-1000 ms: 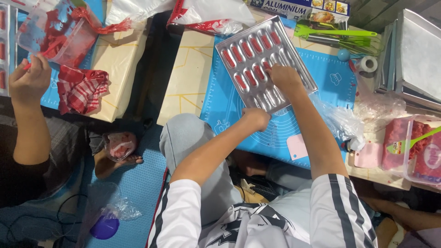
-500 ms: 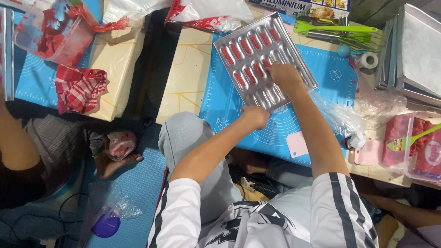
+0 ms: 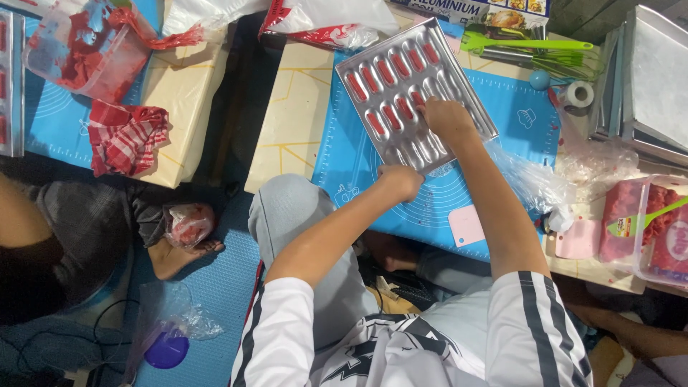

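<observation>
A: Why the left hand (image 3: 401, 180) curled over the near edge of the dimpled silver metal mould tray (image 3: 459, 92)?

B: It likely steadies the tray on the blue silicone mat (image 3: 358, 154), while the right hand (image 3: 444, 115) presses bunched fingertips into red filling.

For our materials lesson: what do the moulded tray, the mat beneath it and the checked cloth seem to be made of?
Moulded tray: probably thin metal, with a silvery, shiny surface and pressed oval hollows. Mat: likely silicone or soft plastic, matt blue, lying flat with printed white lines. Checked cloth: woven fabric, crumpled into soft folds.
</observation>
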